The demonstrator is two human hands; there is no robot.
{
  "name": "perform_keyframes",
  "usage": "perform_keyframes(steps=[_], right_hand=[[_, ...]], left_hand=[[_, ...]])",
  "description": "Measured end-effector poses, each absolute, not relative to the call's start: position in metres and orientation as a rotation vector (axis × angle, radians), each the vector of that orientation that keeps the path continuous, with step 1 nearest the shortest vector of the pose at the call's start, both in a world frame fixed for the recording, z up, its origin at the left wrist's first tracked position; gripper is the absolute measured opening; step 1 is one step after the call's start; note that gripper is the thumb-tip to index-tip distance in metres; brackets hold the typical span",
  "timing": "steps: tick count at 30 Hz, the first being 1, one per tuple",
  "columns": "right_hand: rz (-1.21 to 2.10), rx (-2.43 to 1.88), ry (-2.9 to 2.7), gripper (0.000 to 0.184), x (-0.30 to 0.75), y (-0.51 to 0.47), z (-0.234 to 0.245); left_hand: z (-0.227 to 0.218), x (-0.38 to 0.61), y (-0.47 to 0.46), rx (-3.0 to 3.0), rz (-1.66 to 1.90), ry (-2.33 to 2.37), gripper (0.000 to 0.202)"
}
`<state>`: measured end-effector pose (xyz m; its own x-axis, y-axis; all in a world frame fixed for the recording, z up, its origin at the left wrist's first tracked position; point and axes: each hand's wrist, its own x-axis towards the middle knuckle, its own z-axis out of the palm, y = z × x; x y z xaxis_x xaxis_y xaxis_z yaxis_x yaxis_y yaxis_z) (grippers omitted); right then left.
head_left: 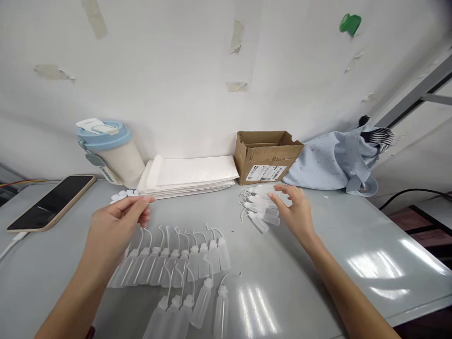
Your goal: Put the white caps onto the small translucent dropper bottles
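Note:
My left hand point(118, 226) hovers over the left end of a row of clear plastic dropper bottles point(194, 263) with thin curved white spouts. Its thumb and fingers are pressed together, and anything between them is too small to make out. Several small white round pieces point(123, 194) lie just behind it. On the right, my right hand point(294, 209) reaches to a loose pile of similar bottles point(259, 212), thumb and forefinger apart with nothing visibly held. Nearer to me, more bottles point(221, 310) lie in a second, uneven row.
A stack of white padded envelopes point(194, 172) and an open cardboard box point(266, 162) stand against the wall. To the left are a blue-lidded cup point(113, 153) and a phone point(51, 202) on a cable. A light-blue cloth bag point(328, 160) lies at the right.

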<state>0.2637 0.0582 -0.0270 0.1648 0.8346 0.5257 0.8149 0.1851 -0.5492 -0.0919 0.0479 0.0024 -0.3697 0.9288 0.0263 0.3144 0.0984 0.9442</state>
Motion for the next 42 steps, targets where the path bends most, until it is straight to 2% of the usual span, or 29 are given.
perform_keyframes(steps=[5, 11, 17, 23, 32, 36, 42], right_hand=[[-0.057, -1.545, -1.630, 0.021, 0.262, 0.046, -0.020], [-0.029, -1.383, -1.714, 0.008, 0.248, 0.030, -0.011], [0.131, -1.202, -1.882, 0.007, 0.236, 0.021, -0.007], [0.232, -1.118, -1.997, 0.010, 0.225, 0.013, -0.010], [0.408, -1.141, -2.057, 0.011, 0.215, 0.001, -0.006], [0.604, -1.133, -2.147, 0.014, 0.209, -0.008, 0.001], [0.662, -1.127, -2.296, 0.012, 0.202, -0.014, 0.005]], left_hand=[[0.006, -0.117, 0.057, 1.280, 1.206, 2.053, 0.025], [0.018, -0.139, 0.058, 1.522, 0.714, 2.435, 0.024], [0.024, -0.151, 0.058, 1.631, 0.362, 2.493, 0.035], [0.016, -0.165, 0.059, 1.685, 0.114, 2.470, 0.031], [0.000, -0.177, 0.063, 1.715, -0.028, 2.433, 0.043], [0.000, -0.172, 0.064, 1.721, -0.044, 2.424, 0.042], [0.009, -0.158, 0.058, 1.766, -0.022, 2.341, 0.043]])
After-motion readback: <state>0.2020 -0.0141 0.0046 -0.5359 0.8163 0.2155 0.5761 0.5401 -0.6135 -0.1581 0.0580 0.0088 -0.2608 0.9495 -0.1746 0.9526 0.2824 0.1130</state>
